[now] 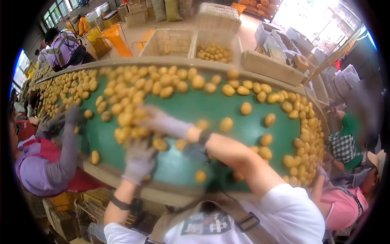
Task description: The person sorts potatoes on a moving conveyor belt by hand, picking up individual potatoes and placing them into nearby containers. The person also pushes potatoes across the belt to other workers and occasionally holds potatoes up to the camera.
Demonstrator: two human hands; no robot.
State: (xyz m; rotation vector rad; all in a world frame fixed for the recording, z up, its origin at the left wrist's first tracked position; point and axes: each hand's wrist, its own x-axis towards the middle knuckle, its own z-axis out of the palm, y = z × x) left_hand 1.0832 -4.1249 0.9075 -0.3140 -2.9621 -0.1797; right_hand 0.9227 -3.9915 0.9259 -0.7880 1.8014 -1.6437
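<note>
Yellow-skinned potatoes (pixel 126 118) lie heaped on a green conveyor belt (pixel 178 103), mostly along its far side and to the left. My right hand (pixel 156 120), in a pale glove, reaches across to the right side of this heap, its fingers smeared by motion among the potatoes. Nearer to me, my left hand (pixel 139 158), also gloved, has its fingers stretched out against the heap's near edge. A single potato (pixel 159 144) lies just right of my left fingertips. Loose potatoes (pixel 226 124) are scattered over the belt to the right of my hands.
Along the right end of the belt runs a dense band of potatoes (pixel 302 150). Beyond the far rim stand a pale crate (pixel 168 42) and another crate (pixel 239 51) with potatoes inside. Co-workers stand at left (pixel 44 162) and right (pixel 345 203), close to the belt.
</note>
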